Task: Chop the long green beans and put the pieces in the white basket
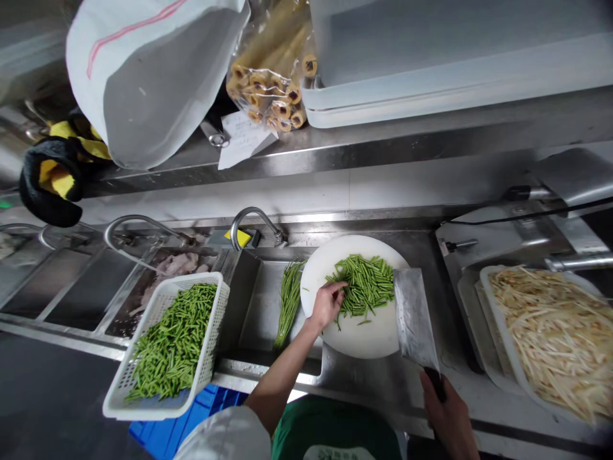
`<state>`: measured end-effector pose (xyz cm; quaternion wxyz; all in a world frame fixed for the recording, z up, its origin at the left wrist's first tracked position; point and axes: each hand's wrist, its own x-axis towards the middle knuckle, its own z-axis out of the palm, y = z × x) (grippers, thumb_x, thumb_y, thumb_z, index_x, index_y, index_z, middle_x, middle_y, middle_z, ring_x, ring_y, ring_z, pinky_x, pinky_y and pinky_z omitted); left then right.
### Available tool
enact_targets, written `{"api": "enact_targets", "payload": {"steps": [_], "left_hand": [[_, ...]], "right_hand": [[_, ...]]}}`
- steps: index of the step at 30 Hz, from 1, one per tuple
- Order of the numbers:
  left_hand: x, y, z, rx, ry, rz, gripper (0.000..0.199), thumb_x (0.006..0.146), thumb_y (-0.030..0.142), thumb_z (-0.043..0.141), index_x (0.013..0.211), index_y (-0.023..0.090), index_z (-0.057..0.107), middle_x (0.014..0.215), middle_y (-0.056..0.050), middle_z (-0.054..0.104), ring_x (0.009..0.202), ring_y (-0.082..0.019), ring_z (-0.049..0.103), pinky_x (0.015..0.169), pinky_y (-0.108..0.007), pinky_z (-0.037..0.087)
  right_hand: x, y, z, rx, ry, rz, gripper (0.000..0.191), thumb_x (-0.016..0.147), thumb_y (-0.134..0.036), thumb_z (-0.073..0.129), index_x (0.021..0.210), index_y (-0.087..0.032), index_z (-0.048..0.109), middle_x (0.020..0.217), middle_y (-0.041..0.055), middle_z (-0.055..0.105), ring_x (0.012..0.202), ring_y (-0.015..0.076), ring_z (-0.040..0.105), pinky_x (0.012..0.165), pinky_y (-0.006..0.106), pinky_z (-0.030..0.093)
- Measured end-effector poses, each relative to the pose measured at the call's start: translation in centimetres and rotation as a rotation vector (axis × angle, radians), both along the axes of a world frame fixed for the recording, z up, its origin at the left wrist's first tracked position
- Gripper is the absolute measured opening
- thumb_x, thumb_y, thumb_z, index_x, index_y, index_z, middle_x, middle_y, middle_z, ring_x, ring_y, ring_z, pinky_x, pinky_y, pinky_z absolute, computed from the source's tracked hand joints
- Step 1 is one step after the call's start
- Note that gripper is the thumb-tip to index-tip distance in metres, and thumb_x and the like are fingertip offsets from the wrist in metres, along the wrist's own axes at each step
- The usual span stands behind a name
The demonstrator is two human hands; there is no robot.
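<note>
A heap of cut green stalks [366, 281] lies on the round white cutting board [371, 342]. My left hand [328, 303] touches the heap's left edge with bent fingers; whether it pinches any stalks cannot be made out. My right hand [447, 409] is wrapped round the dark handle of a cleaver [416, 313], whose broad blade lies over the board's right edge, beside the heap. Long uncut stalks [289, 300] lie in the sink just left of the board. More cut stalks [177, 338] fill a white basket [112, 402] at the left.
A tub [507, 358] of pale strips [555, 326] stands at the right. Curved faucets [249, 214] rise behind the sinks [261, 306]. On the steel shelf [373, 144] above are a white bag [163, 89], a bag of brown tubes [272, 76] and a large bin [431, 96].
</note>
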<state>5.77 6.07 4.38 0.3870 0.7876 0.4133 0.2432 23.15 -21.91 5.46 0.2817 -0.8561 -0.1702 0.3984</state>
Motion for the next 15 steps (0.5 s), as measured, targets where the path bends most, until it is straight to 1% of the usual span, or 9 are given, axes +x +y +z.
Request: {"api": "enact_targets", "payload": {"steps": [2, 4, 5, 7, 9, 11, 13, 14, 15], "left_hand": [[0.9, -1.2, -0.5, 0.020, 0.112, -0.115, 0.029, 0.086, 0.012, 0.053, 0.099, 0.022, 0.076, 0.086, -0.004, 0.067, 0.072, -0.015, 0.059, 0.072, -0.026, 0.049], [1.9, -2.6, -1.4, -0.002, 0.260, -0.200, 0.024, 0.083, 0.009, 0.055, 0.084, 0.021, 0.076, 0.084, -0.005, 0.067, 0.073, -0.016, 0.061, 0.072, -0.027, 0.050], [2.4, -3.1, -1.9, -0.023, 0.329, -0.215, 0.020, 0.082, 0.009, 0.058, 0.079, 0.020, 0.074, 0.084, -0.005, 0.067, 0.073, -0.017, 0.062, 0.072, -0.027, 0.051], [3.3, -4.0, -2.9, -0.061, 0.416, -0.196, 0.013, 0.080, 0.010, 0.063, 0.073, 0.017, 0.070, 0.087, -0.008, 0.068, 0.073, -0.019, 0.063, 0.072, -0.030, 0.051], [4.0, -4.5, -3.5, -0.081, 0.428, -0.154, 0.011, 0.080, 0.010, 0.065, 0.072, 0.016, 0.068, 0.089, -0.011, 0.068, 0.074, -0.021, 0.065, 0.072, -0.033, 0.052], [4.5, -4.5, -3.6, -0.091, 0.402, -0.135, 0.011, 0.080, 0.011, 0.065, 0.071, 0.016, 0.068, 0.087, -0.011, 0.068, 0.074, -0.021, 0.065, 0.072, -0.033, 0.051], [4.4, -4.2, -3.3, -0.100, 0.365, -0.127, 0.008, 0.081, 0.015, 0.067, 0.074, 0.016, 0.069, 0.084, -0.008, 0.069, 0.073, -0.019, 0.064, 0.070, -0.030, 0.051], [4.1, -4.1, -3.0, -0.135, 0.308, -0.109, 0.006, 0.081, 0.019, 0.068, 0.076, 0.017, 0.070, 0.081, -0.006, 0.069, 0.071, -0.017, 0.064, 0.068, -0.027, 0.050], [3.4, -4.0, -2.6, -0.203, 0.219, -0.077, 0.009, 0.082, 0.024, 0.069, 0.078, 0.017, 0.071, 0.077, -0.004, 0.068, 0.068, -0.015, 0.062, 0.065, -0.025, 0.049]], "right_hand": [[0.1, -0.1, -0.1, -0.006, 0.006, -0.009, 0.042, 0.081, -0.066, 0.046, 0.084, -0.026, 0.055, 0.046, -0.0030, 0.057, 0.044, 0.0208, 0.057, 0.052, 0.033, 0.047], [0.2, -0.3, -0.3, -0.015, 0.019, -0.013, 0.041, 0.080, -0.066, 0.045, 0.081, -0.026, 0.054, 0.046, -0.0026, 0.057, 0.044, 0.0207, 0.058, 0.053, 0.033, 0.047], [0.3, -0.4, -0.4, -0.016, 0.024, -0.009, 0.041, 0.080, -0.066, 0.046, 0.080, -0.026, 0.054, 0.046, -0.0023, 0.058, 0.044, 0.0207, 0.058, 0.053, 0.033, 0.047], [0.4, -0.8, -0.6, -0.009, 0.013, -0.002, 0.042, 0.078, -0.067, 0.047, 0.080, -0.026, 0.054, 0.048, -0.0015, 0.060, 0.046, 0.0209, 0.059, 0.054, 0.032, 0.047], [0.4, -1.1, -0.8, 0.003, -0.021, 0.003, 0.044, 0.077, -0.068, 0.048, 0.080, -0.025, 0.055, 0.051, 0.0000, 0.062, 0.051, 0.0219, 0.061, 0.055, 0.032, 0.047], [0.5, -1.5, -0.8, 0.011, -0.050, 0.009, 0.044, 0.077, -0.069, 0.048, 0.078, -0.026, 0.056, 0.054, 0.0018, 0.064, 0.057, 0.0233, 0.064, 0.056, 0.032, 0.048], [0.6, -1.7, -0.9, 0.007, -0.067, 0.017, 0.044, 0.078, -0.069, 0.047, 0.077, -0.026, 0.056, 0.055, 0.0028, 0.065, 0.060, 0.0242, 0.066, 0.057, 0.032, 0.048], [0.7, -1.7, -0.9, 0.003, -0.072, 0.019, 0.044, 0.078, -0.068, 0.047, 0.078, -0.026, 0.057, 0.055, 0.0028, 0.065, 0.060, 0.0244, 0.066, 0.057, 0.032, 0.048], [0.8, -1.7, -0.9, -0.003, -0.075, 0.018, 0.043, 0.078, -0.068, 0.047, 0.078, -0.026, 0.057, 0.054, 0.0026, 0.065, 0.060, 0.0244, 0.066, 0.057, 0.032, 0.048]]}}
